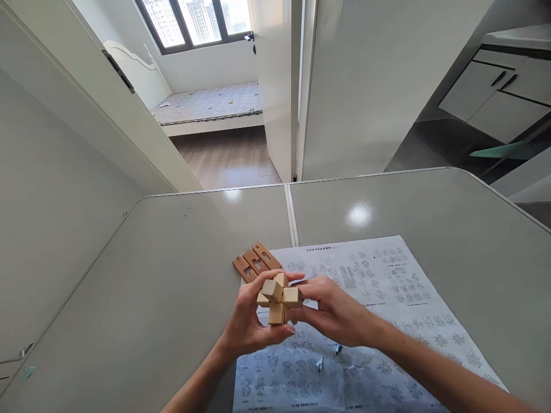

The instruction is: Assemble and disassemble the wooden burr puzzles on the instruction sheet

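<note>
A light wooden burr puzzle [275, 295] of interlocking blocks is held between both hands above a printed sheet. My left hand [249, 315] curls round its left side, with the fingers behind the top and the thumb below. On the right side, my right hand [325, 307] pinches the puzzle with thumb and fingers. Just behind my left hand lie flat reddish-brown wooden pieces [257, 259] with cut-out slots, side by side. The large instruction sheet [387, 321] under my hands is covered in small line diagrams. Parts of the puzzle are hidden by my fingers.
The grey-green table [185, 275] has a pale seam [291, 215] across it and a raised edge. Small scraps [319, 363] lie on the paper. Beyond the table are an open door [278, 86], a bed [210, 103] and, at right, a white cabinet [495, 92].
</note>
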`<state>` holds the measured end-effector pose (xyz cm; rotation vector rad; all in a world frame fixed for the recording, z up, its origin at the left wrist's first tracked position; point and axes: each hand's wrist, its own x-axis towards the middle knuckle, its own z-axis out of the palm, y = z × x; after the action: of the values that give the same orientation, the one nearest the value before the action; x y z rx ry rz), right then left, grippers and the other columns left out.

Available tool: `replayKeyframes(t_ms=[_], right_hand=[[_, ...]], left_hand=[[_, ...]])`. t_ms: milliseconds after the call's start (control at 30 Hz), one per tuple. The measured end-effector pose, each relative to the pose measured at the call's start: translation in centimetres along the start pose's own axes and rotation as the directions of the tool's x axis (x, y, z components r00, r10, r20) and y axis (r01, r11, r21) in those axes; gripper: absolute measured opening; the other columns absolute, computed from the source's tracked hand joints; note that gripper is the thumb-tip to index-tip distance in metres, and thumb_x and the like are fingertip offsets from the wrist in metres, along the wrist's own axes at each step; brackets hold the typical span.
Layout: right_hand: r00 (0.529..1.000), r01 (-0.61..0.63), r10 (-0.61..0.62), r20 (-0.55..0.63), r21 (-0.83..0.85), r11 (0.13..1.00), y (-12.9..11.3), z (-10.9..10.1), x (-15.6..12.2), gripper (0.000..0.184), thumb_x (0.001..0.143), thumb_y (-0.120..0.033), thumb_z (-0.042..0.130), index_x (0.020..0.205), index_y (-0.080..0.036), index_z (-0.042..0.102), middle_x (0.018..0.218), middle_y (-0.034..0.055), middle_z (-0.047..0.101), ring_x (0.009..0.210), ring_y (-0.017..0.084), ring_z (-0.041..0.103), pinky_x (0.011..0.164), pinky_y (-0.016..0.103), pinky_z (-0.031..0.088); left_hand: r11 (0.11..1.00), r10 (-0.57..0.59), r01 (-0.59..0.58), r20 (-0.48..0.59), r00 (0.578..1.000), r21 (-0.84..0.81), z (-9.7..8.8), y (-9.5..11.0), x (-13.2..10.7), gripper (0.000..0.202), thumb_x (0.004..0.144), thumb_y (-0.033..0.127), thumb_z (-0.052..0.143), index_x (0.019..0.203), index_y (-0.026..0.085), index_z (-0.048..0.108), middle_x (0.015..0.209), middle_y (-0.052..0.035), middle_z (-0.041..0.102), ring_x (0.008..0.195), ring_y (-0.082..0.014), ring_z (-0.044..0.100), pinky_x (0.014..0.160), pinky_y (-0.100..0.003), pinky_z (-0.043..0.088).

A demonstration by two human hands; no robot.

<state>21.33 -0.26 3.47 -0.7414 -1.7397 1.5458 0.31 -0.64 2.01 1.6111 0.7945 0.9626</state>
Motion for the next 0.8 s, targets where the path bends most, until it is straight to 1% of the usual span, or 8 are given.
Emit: replayKeyframes(t_ms=[100,233,300,400,500,600,700,800], right_hand=[[0.998,-0.019,0.015,0.067,0.063,0.998,0.0,-0.3,0.1,0.040,0.105,-0.050,0.065,0.084,-0.018,0.074,0.095,0.0058,0.070,0.089,0.019,0.065,0.083,0.034,0.057],[0.974,-0.119,0.072,0.215,0.215,0.969,0.7,-0.6,0.2,0.042,0.104,-0.054,0.063,0.088,-0.016,0.072,0.083,0.0035,0.069,0.074,0.016,0.068,0.073,0.031,0.061],[0.947,-0.154,0.054,0.318,0.299,0.942,1.1,-0.7,0.2,0.043,0.104,-0.056,0.063,0.093,-0.015,0.071,0.082,0.0028,0.068,0.072,0.014,0.068,0.072,0.030,0.061],[0.914,-0.175,0.008,0.406,0.377,0.910,1.6,-0.8,0.2,0.039,0.104,-0.054,0.063,0.105,-0.015,0.069,0.085,0.0023,0.067,0.071,0.013,0.068,0.068,0.027,0.060],[0.910,-0.140,-0.009,0.415,0.328,0.934,1.9,-1.0,0.2,0.035,0.105,-0.047,0.064,0.123,-0.017,0.066,0.093,0.0035,0.069,0.078,0.014,0.070,0.072,0.029,0.061],[0.926,-0.083,0.005,0.377,0.192,0.978,1.8,-1.6,0.2,0.026,0.104,-0.037,0.066,0.121,-0.018,0.068,0.101,0.0053,0.070,0.090,0.018,0.069,0.084,0.034,0.061],[0.953,-0.092,0.049,0.298,0.129,0.987,1.3,-2.3,0.1,0.025,0.099,-0.025,0.068,0.123,-0.018,0.067,0.103,0.0047,0.069,0.093,0.018,0.067,0.088,0.035,0.060],[0.961,-0.151,0.105,0.257,0.167,0.974,0.7,-2.9,0.1,0.037,0.099,-0.020,0.066,0.135,-0.018,0.060,0.107,0.0047,0.068,0.089,0.015,0.068,0.084,0.032,0.060]], left_hand=[[0.998,-0.020,0.021,0.014,1.000,-0.067,0.1,-0.1,0.1,0.074,0.076,0.065,0.087,0.132,0.021,0.067,0.127,-0.0162,0.076,0.102,-0.0318,0.078,0.098,-0.045,0.061],[0.932,-0.087,0.147,0.189,0.978,-0.331,0.2,0.3,0.3,0.078,0.077,0.063,0.088,0.138,0.022,0.062,0.127,-0.0170,0.075,0.071,-0.0238,0.078,0.068,-0.036,0.066],[0.887,-0.104,0.211,0.267,0.958,-0.410,0.2,0.7,0.3,0.079,0.079,0.061,0.087,0.143,0.023,0.060,0.133,-0.0190,0.072,0.070,-0.0239,0.079,0.063,-0.035,0.066],[0.878,-0.107,0.233,0.303,0.947,-0.417,0.2,1.2,0.3,0.076,0.082,0.057,0.087,0.145,0.024,0.060,0.145,-0.0211,0.064,0.073,-0.0252,0.081,0.061,-0.034,0.067],[0.938,-0.061,0.152,0.283,0.957,-0.311,0.2,1.3,0.4,0.074,0.080,0.057,0.089,0.141,0.024,0.062,0.147,-0.0216,0.064,0.079,-0.0266,0.082,0.070,-0.037,0.069],[0.997,0.037,-0.023,0.181,0.983,-0.077,0.3,0.9,0.4,0.075,0.077,0.052,0.092,0.139,0.024,0.064,0.138,-0.0183,0.072,0.106,-0.0333,0.079,0.095,-0.044,0.065],[0.975,0.149,-0.157,0.057,0.987,0.159,0.5,0.4,0.3,0.077,0.076,0.042,0.096,0.143,0.028,0.059,0.137,-0.0136,0.074,0.126,-0.0334,0.072,0.110,-0.045,0.057],[0.922,0.228,-0.201,-0.043,0.973,0.330,0.5,0.1,0.2,0.078,0.078,0.033,0.095,0.145,0.029,0.054,0.138,-0.0118,0.073,0.127,-0.0301,0.071,0.111,-0.043,0.057]])
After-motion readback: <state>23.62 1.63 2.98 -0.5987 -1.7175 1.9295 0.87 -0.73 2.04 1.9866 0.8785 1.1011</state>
